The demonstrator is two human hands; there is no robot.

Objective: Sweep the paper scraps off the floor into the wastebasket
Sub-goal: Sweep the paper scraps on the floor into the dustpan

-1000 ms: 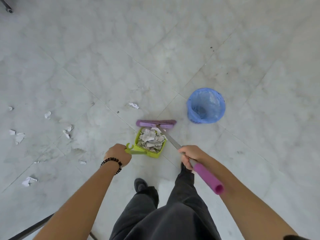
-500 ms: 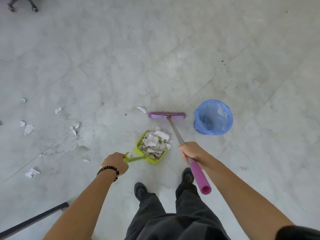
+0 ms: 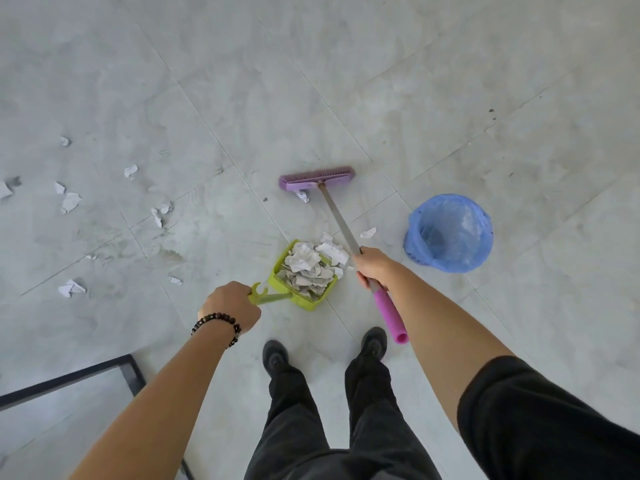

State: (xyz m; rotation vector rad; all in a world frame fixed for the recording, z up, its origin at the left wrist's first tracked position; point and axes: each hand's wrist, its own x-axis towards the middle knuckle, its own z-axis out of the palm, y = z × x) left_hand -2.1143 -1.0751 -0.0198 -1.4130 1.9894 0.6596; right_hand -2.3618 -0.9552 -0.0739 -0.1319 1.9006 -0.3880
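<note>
Broom (image 3: 337, 216) pushed farther out, right hand (image 3: 372, 268) gripping shaft, left hand (image 3: 232, 303) gripping dustpan (image 3: 304, 301), scraps (image 3: 306, 271) between hands

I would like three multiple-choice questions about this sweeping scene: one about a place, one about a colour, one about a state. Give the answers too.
1. Where is the wastebasket relative to the dustpan?
A. left of it
B. inside it
C. right of it

2. What colour is the head of the broom?
A. green
B. purple
C. black

3. What is the dustpan's state?
A. heaped with paper scraps
B. empty
C. upside down

Answers: 1 C, it stands right of the right hand; 2 B, purple bristles show; 3 A, crumpled paper fills it.
</note>
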